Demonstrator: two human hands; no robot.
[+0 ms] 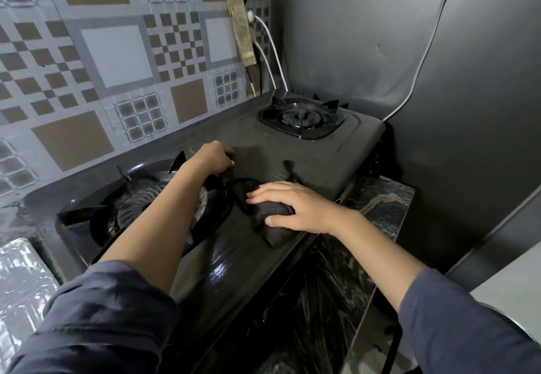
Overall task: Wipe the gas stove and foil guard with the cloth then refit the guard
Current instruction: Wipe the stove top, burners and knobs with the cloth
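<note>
Your right hand [295, 207] presses the cloth [273, 218], soft and bunched, fingers curled over it; left hand [212, 158] grips a grate [175, 189] prong at 10 o'clock (rigid, likely heavy).

Dim, soft light; glare on the stove top [231, 268]; wide-angle edge bending.

A dark marbled countertop [377, 207] carries the two-burner gas stove [307, 151], with what appears to be a crinkled foil sheet [20, 286] at its left edge.
</note>
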